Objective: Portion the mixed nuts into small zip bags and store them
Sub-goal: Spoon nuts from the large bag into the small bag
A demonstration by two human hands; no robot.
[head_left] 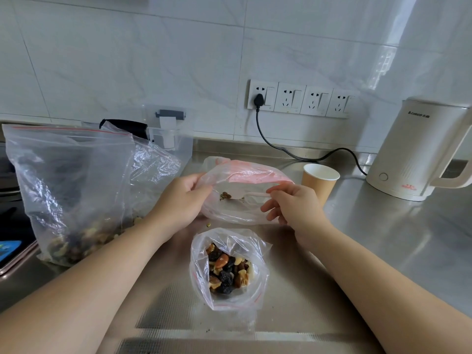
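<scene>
Just behind the filled small bag [228, 270], which stands upright on the steel counter [383, 238] with its mouth gaping upward over a heap of dark raisins, walnuts and almonds, a second, nearly empty zip bag [237, 195] is held off the counter with its long axis running left to right and its mouth turned toward the person. The left hand [178, 200] pinches the left end of its rim and the right hand [288, 205] pinches the right end, fingers curled, spreading clear crinkled film with a pink-red zip strip and a few nuts inside. Left of the filled bag stands the large zip bag [74, 190] of mixed nuts, upright and open-topped; a paper cup [319, 182] and white kettle [419, 149] stand behind it to the right.
</scene>
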